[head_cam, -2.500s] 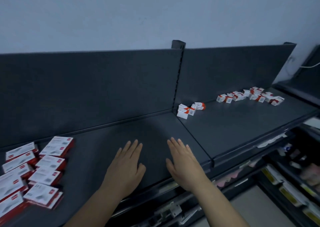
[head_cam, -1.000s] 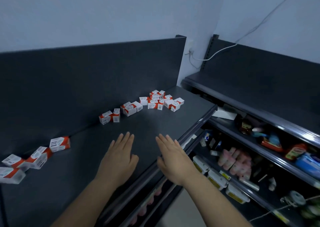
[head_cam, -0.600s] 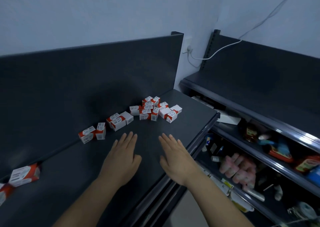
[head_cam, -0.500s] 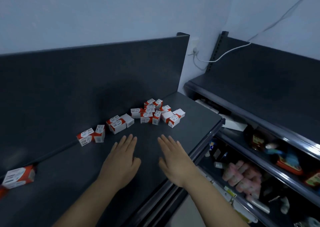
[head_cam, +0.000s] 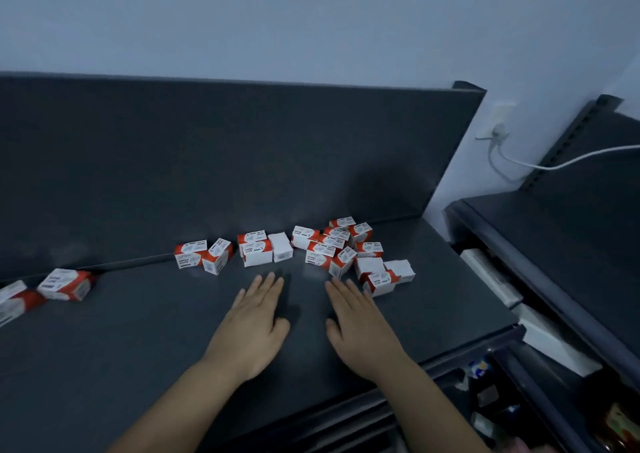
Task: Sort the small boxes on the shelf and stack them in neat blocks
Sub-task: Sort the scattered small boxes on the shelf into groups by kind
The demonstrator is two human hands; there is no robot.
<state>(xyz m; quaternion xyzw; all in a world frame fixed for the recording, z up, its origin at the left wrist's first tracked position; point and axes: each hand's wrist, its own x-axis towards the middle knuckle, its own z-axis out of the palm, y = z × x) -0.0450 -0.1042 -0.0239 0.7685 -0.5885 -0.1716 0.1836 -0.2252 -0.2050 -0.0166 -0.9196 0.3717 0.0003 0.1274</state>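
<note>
Several small red-and-white boxes lie jumbled on the dark shelf [head_cam: 138, 331] against its back panel. The biggest heap [head_cam: 349, 251] sits at centre right, a loose pair [head_cam: 202, 255] and a trio [head_cam: 265, 247] lie to its left. Two more boxes [head_cam: 65, 284] lie at the far left. My left hand [head_cam: 254, 328] and my right hand [head_cam: 360, 324] are flat, fingers straight, palms down over the shelf just in front of the boxes. Neither holds anything. The right fingertips are close to the nearest box [head_cam: 381, 283] of the heap.
The shelf ends at the right near a corner. A second dark shelf unit [head_cam: 561, 244] stands at right angles there, with goods on lower tiers [head_cam: 519, 393]. A white cable [head_cam: 540, 165] runs from a wall socket. The back panel [head_cam: 207, 161] rises behind the boxes.
The view has swung right along the shelf and closed in on the scattered heap. Both hands stayed flat and empty and now lie nearer the boxes.
</note>
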